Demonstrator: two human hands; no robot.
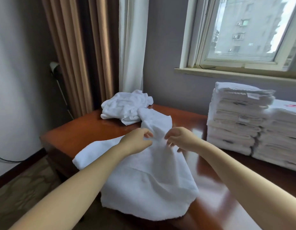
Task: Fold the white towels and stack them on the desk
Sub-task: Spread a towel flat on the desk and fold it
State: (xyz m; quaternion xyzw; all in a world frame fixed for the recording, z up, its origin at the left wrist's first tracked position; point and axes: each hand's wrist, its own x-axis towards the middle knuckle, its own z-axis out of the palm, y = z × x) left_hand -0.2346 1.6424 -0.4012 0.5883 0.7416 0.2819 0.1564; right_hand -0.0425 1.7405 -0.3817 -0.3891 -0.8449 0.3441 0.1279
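- Head view, mid-frame: left hand (137, 140) and right hand (180, 138), close together, each pinched the bunched top of a white towel (148, 178) draped on the desk (74, 135)
- Crumpled towels (124, 107) lay above centre; folded stacks (235, 120) stood at the right edge

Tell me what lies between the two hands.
Head view: a bunched ridge of the white towel, which the left hand and the right hand both pinch.
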